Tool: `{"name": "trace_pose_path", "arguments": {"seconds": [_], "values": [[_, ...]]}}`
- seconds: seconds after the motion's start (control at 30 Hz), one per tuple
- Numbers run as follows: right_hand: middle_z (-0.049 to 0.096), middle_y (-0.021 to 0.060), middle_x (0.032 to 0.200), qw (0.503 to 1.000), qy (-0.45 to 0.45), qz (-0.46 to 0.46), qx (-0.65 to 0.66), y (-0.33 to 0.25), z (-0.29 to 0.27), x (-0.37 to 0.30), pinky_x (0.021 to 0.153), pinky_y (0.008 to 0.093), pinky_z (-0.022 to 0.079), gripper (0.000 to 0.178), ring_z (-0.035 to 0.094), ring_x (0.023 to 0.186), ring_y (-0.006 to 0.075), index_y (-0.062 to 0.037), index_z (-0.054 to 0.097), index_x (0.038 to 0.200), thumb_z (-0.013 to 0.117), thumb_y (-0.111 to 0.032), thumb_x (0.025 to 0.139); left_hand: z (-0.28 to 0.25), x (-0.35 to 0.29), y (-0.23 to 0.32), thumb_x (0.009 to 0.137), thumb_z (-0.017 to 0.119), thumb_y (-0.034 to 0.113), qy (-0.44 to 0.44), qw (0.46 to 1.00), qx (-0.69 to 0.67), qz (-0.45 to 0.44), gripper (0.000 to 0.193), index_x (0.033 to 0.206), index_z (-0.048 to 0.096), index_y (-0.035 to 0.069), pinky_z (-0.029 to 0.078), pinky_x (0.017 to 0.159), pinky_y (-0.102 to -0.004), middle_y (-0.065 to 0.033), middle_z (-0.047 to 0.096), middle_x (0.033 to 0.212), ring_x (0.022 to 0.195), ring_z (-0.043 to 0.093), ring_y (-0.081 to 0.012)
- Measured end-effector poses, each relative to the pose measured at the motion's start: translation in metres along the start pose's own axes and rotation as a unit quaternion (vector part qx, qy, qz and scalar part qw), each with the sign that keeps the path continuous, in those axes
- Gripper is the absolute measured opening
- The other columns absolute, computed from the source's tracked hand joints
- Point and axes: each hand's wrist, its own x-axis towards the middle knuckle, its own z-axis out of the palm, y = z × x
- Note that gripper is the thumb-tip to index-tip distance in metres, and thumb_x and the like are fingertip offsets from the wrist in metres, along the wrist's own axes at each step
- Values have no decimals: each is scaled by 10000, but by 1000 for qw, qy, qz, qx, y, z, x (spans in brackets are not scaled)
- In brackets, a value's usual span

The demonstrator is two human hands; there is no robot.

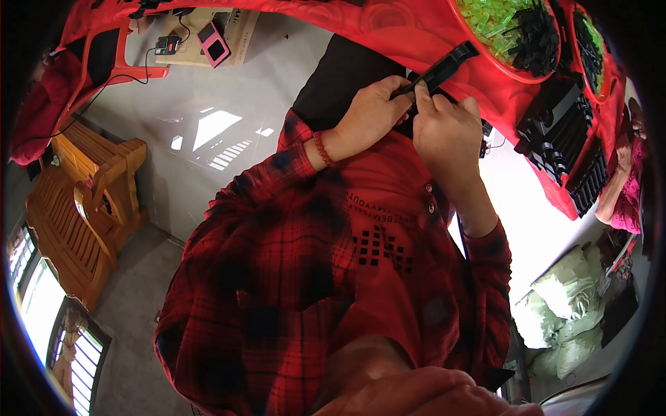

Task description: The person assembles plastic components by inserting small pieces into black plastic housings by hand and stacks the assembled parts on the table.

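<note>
Black plastic strip (449, 65) slants at the edge of the red-covered table (388, 19), lower end pinched in the left hand's grip (371, 111); the right hand (445, 128) touches it, its grip unclear.

The left hand (369, 111) and right hand (447, 132) are meeting at a long black plastic piece (447, 66).
The left grip is pinching its near end, the right index finger is touching it, and a round red basin (526, 78) on the red-covered tabletop (388, 15) is holding green pieces (484, 24) and black pieces (534, 38).
</note>
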Motion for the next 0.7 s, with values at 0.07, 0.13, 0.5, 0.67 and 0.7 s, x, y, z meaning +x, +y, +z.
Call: {"name": "trace_pose_path", "arguments": {"seconds": [0.07, 0.13, 0.5, 0.67, 0.7], "values": [[555, 26, 651, 1000, 0, -1, 2, 0, -1, 0, 646, 346, 377, 332, 561, 572, 183, -35, 707, 1118, 630, -98, 802, -2, 0, 1, 934, 596, 166, -2, 1000, 12, 6, 252, 1096, 632, -25, 533, 659, -320, -124, 691, 792, 668, 661, -187], [556, 25, 652, 1000, -1, -1, 4, 1, -1, 1, 647, 345, 377, 331, 562, 574, 182, -33, 707, 1118, 630, -96, 802, -4, 0, 7, 922, 607, 205, 2, 996, 90, 8, 278, 1090, 643, -13, 543, 677, -332, -138, 704, 778, 695, 694, -212], [592, 36, 687, 1000, -22, 3, 14, 3, -2, 2, 650, 356, 393, 331, 571, 613, 206, -28, 705, 1109, 623, -91, 795, -6, 4, 10, 965, 607, 181, -9, 988, 149, 27, 300, 1197, 613, -8, 561, 662, -272, -102, 712, 871, 708, 697, -141], [602, 30, 704, 999, -5, 14, 37, 7, -7, 4, 651, 361, 402, 362, 567, 598, 210, -51, 696, 1137, 628, -93, 784, -4, 2, 14, 977, 602, 181, 29, 984, 171, 29, 295, 1210, 596, 0, 558, 639, -279, -102, 697, 840, 682, 692, -159], [593, 16, 697, 999, 11, 11, 38, 8, -8, 4, 653, 358, 402, 377, 569, 572, 197, -52, 686, 1149, 637, -107, 780, -5, 1, 16, 980, 596, 175, 17, 987, 157, 27, 296, 1219, 590, 0, 555, 630, -280, -94, 692, 830, 677, 687, -153]]}}
